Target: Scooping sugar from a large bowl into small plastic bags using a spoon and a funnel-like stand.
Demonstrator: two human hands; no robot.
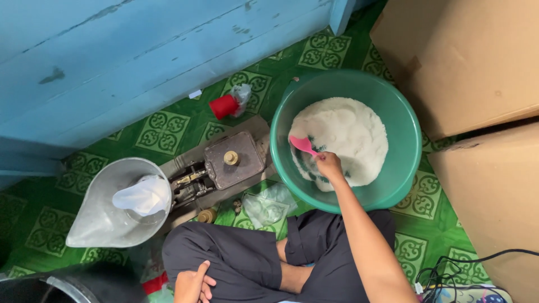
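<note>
My right hand (329, 165) grips the pink scoop (303, 145) in the green basin (401, 120), right of centre. My left hand (193, 285) rests loosely curled on my knee. Tilting could spill the white grains (348, 134)

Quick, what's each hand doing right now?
Left hand: resting on the knee, fingers curled, holding nothing.
Right hand: closed on a pink scoop, over the white grains in the green basin.

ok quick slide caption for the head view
Seated cross-legged, a person's right hand dips a pink scoop into white grains in a green basin; left hand rests on knee.
</note>
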